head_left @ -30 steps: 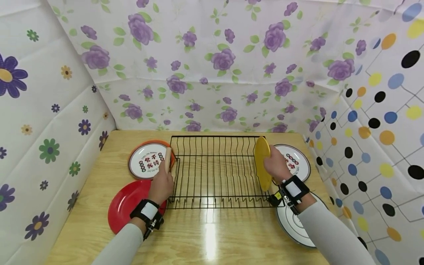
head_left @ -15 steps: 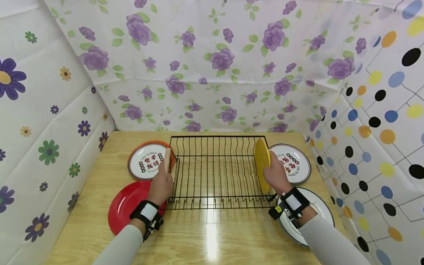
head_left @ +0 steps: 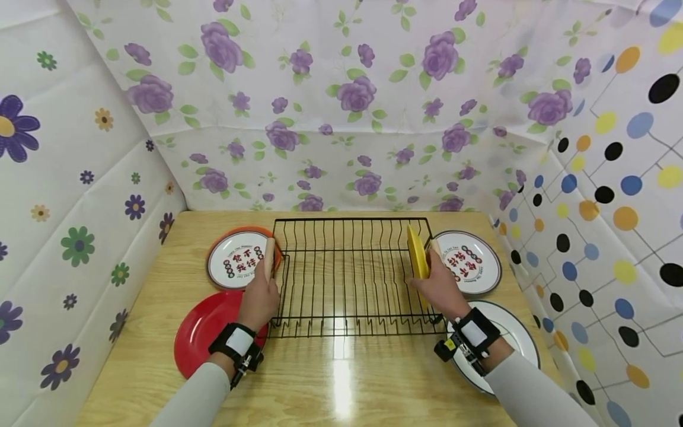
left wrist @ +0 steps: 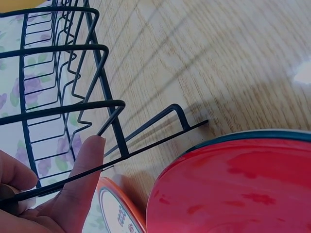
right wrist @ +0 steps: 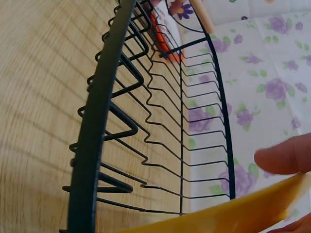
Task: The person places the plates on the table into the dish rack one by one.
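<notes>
A black wire dish rack [head_left: 344, 250] with wooden side handles lies in the middle of the table. My left hand [head_left: 260, 299] holds its left side by the pale wooden handle [head_left: 269, 259]; in the left wrist view one finger [left wrist: 87, 177] stretches along the wires. At the rack's right end a yellow plate [head_left: 418, 255] stands on edge, slightly tilted. My right hand [head_left: 441, 289] straddles that plate, thumb to its left and fingers to its right. In the right wrist view the thumb [right wrist: 286, 156] stands off the yellow face.
A white plate with red lettering [head_left: 237, 258] rests on an orange one at left, above a red plate [head_left: 205, 329]. Right of the rack lie another lettered plate [head_left: 469, 261] and a white dark-rimmed plate [head_left: 512, 329]. Patterned cloth walls enclose the wooden table [head_left: 299, 379].
The yellow plate has turned more edge-on in the rack. My right thumb has shifted out past its left face, and the fingers have spread. My left hand keeps its place.
</notes>
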{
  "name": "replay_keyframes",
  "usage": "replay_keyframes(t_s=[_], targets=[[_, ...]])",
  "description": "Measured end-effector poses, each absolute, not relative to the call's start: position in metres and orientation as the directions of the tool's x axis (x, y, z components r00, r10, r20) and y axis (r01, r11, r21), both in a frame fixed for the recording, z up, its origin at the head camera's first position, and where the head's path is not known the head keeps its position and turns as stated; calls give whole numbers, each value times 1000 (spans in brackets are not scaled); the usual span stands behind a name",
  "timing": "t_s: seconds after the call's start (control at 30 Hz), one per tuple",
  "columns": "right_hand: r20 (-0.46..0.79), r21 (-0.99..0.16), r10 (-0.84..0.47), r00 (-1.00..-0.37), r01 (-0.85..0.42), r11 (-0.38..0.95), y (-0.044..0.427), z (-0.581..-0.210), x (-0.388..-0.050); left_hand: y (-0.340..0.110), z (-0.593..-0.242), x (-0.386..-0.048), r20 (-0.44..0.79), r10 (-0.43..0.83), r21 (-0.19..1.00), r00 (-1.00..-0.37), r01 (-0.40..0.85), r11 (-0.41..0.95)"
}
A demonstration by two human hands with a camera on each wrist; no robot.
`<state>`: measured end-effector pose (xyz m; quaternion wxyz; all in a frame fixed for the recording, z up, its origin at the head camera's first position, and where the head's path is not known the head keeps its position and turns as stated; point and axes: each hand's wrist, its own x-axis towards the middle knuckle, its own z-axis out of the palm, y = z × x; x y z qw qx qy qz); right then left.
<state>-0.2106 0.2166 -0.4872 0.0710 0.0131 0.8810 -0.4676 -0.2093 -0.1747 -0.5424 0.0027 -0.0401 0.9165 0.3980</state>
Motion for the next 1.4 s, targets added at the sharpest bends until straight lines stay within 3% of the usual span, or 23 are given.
replay_keyframes(t_s=[0.37,0.63,0.87,1.1,1.23,1.4], targets=[[-165,-829,-148,-975,56,556,224,-480,-206,-173,-542,-210,-36,-99,715,-994,-95,692],[1,-796,61,-998,36,605,300,-454,-241,-176,-543,-213,-16,-77,737,-997,-64,673],[-30,-631,40,-999,51,774,353,-522,-266,-175,-544,-211,-47,-81,737,-996,-89,670],[-98,-412,-72,-993,-25,911,368,-599,-277,-173,-545,-208,-45,-85,737,-995,-91,670],[-123,-325,-93,-988,-49,944,364,-622,-271,-172,-546,-209,-26,-67,740,-997,-64,670],[-63,-217,-96,-993,-81,973,349,-631,-264,-175,-545,-211,-4,-62,740,-998,-45,671]])
